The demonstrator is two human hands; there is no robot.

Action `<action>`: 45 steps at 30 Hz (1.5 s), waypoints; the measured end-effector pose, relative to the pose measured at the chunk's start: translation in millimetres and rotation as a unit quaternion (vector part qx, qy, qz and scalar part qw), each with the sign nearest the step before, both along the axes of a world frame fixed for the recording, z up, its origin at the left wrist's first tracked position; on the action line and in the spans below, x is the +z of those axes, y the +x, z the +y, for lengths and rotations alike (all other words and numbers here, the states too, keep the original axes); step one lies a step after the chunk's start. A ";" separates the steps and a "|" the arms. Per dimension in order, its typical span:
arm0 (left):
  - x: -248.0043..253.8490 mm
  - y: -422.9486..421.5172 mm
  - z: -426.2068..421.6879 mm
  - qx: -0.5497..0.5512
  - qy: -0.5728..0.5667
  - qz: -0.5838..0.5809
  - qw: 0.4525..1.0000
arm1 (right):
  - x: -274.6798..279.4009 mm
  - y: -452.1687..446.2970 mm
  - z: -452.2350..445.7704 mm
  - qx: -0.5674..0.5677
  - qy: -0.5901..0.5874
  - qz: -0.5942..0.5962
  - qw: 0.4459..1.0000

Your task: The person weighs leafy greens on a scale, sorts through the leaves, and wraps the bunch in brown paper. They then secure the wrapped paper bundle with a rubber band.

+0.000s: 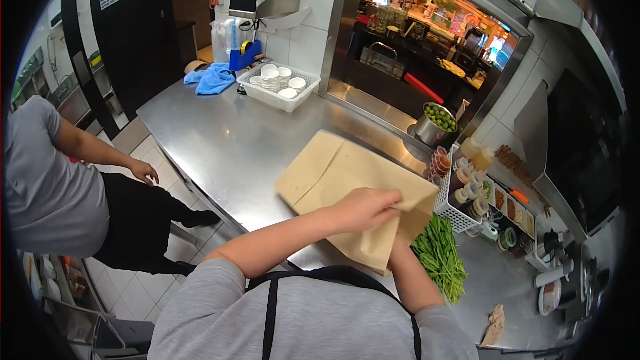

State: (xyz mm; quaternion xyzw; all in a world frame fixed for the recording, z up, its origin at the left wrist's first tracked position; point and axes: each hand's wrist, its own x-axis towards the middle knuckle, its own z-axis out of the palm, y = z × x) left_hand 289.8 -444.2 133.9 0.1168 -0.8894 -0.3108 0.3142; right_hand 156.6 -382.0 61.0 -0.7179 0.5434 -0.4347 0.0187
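Note:
A large brown paper bag (333, 173) lies on its side over the steel counter (220, 127), its open end toward the right. My left hand (370, 209) pinches the paper near that opening, fingers closed on the edge. My right forearm reaches up to the bag's mouth, and the right hand is hidden behind or inside the paper. A bunch of green leafy stalks (440, 259) lies on the counter just right of my right forearm.
White basket (279, 93) of small cups, blue cloth (210, 79) and tape dispenser at the back left. Basket (453, 217) of sauce bottles, pot (433, 130) of green fruit and topping trays at the right. Another person (57, 180) stands at the left.

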 end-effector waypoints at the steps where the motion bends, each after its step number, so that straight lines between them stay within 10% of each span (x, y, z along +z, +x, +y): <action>1: 6.3 -0.9 3.8 -0.047 -0.010 -0.007 0.999 | 3.2 1.9 -5.4 -0.002 0.009 -0.005 1.000; 7: 17.4 1.5 7.8 -0.201 -0.036 -0.005 0.979 | 24.3 6.5 -22.0 -0.012 0.050 -0.045 0.998; 24: 42.2 71.6 -2.0 -0.148 -0.233 0.118 0.954 | 66.6 7.2 -56.0 -0.047 0.066 -0.121 0.989; 30: -68.5 60.9 -2.0 -0.260 0.023 -0.179 0.949 | 74.2 4.7 -63.3 -0.061 0.057 -0.129 0.988; 35: -72.9 27.3 -4.6 -0.063 0.152 0.042 0.986 | 86.1 -0.3 -70.9 -0.067 0.045 -0.141 0.987; 40: -25.1 30.1 -17.9 -0.003 0.392 0.305 0.868 | 101.0 -3.8 -83.1 -0.070 0.027 -0.147 0.986; 45: -37.8 23.2 -85.6 0.057 0.219 0.335 0.915 | 116.9 -5.3 -97.5 -0.068 0.011 -0.151 0.986</action>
